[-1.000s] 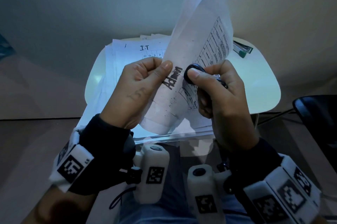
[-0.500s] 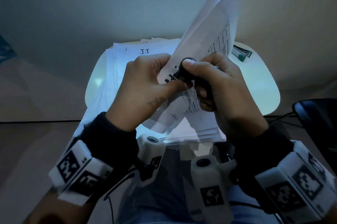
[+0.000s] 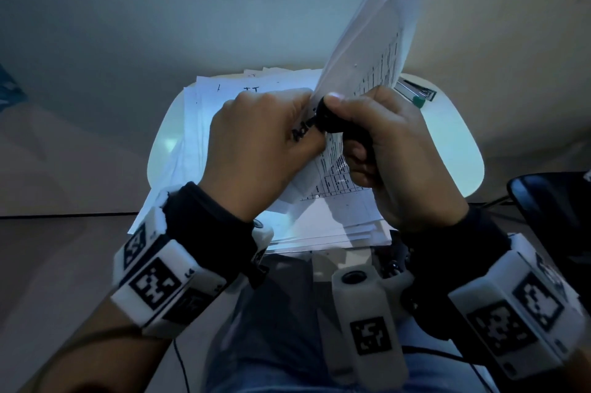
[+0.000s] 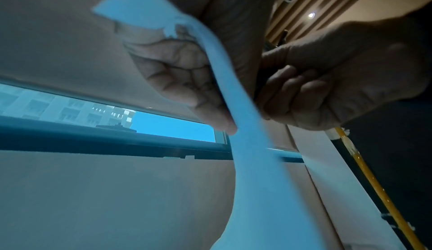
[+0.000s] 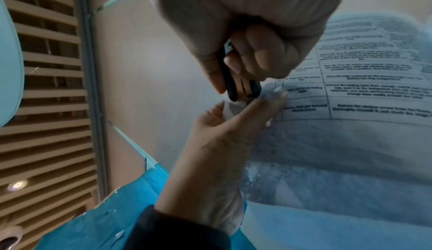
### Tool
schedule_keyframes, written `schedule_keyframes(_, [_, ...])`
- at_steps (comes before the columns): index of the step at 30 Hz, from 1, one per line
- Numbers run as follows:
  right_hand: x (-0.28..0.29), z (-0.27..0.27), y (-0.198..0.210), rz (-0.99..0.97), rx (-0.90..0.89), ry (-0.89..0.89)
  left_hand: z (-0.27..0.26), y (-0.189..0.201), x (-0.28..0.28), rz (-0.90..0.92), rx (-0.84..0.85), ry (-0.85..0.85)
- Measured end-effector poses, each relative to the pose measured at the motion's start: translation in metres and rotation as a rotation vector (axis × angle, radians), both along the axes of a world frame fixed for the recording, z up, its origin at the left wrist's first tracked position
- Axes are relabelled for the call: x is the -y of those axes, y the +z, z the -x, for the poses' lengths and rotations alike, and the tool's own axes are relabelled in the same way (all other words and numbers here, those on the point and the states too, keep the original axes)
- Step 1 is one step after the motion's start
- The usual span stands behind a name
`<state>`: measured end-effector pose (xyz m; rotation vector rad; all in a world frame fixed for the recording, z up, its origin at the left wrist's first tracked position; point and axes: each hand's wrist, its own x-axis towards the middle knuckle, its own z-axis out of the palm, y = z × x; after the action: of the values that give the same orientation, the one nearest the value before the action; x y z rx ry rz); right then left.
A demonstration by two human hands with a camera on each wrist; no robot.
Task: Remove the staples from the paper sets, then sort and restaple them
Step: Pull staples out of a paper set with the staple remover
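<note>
A stapled paper set [image 3: 371,50] with printed tables stands upright above the table, its pages fanned at the top. My left hand [image 3: 262,149] pinches its corner, near a handwritten black label. My right hand [image 3: 380,143] grips a black staple remover [image 3: 332,120], whose tip sits at that corner right beside my left thumb. In the right wrist view the staple remover [image 5: 236,85] meets the paper set [image 5: 350,91] where the left hand [image 5: 224,124] pinches it. In the left wrist view the paper set [image 4: 233,106] runs edge-on between both hands. The staple itself is hidden.
More loose sheets [image 3: 224,123], one marked "I.T", lie spread over the small white table [image 3: 454,149]. A stapler with a green end [image 3: 415,95] lies at the table's back right. A black chair [image 3: 556,210] stands to the right.
My hands have come together: the staple remover has moved left onto the pinched corner. The paper set has turned more edge-on and risen, so most of the label is now hidden.
</note>
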<state>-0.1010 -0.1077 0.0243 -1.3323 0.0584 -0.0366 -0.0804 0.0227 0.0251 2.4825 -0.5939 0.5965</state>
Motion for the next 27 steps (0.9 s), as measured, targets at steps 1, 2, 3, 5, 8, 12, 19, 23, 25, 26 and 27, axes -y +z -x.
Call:
schedule_keyframes(1, [-0.001,0.0,0.0,0.01,0.018,-0.015,0.0,0.001,0.001,-0.03,0.025,0.009])
schedule_keyframes(2, [-0.002,0.001,0.0,0.026,0.045,-0.035,0.0,0.002,0.002,-0.048,0.044,0.015])
schedule_keyframes(3, [-0.003,0.001,0.0,0.051,0.078,-0.056,0.0,0.003,0.002,-0.058,0.06,0.015])
schedule_keyframes(5, [-0.004,0.001,0.0,0.117,0.135,-0.087,0.0,0.005,0.003,-0.046,0.085,0.003])
schedule_keyframes(8, [-0.002,0.002,-0.005,0.13,0.162,-0.096,0.002,0.003,0.004,-0.004,0.093,0.004])
schedule_keyframes(12, [-0.004,0.008,-0.012,0.085,0.206,-0.09,0.001,-0.005,0.003,-0.009,0.063,0.018])
schedule_keyframes(19, [0.001,0.005,-0.011,0.047,0.22,-0.161,-0.005,-0.011,-0.003,0.065,-0.096,0.068])
schedule_keyframes(23, [0.017,-0.004,-0.021,0.036,0.155,-0.191,-0.016,-0.012,-0.009,0.207,-0.172,0.023])
schedule_keyframes(25, [0.024,-0.009,-0.028,0.085,0.143,-0.191,-0.02,-0.013,-0.012,0.289,-0.288,-0.012])
schedule_keyframes(26, [0.027,-0.012,-0.033,0.119,0.14,-0.192,-0.022,-0.013,-0.014,0.353,-0.373,-0.037])
schedule_keyframes(27, [0.03,-0.014,-0.038,0.156,0.136,-0.193,-0.024,-0.012,-0.016,0.432,-0.457,-0.064])
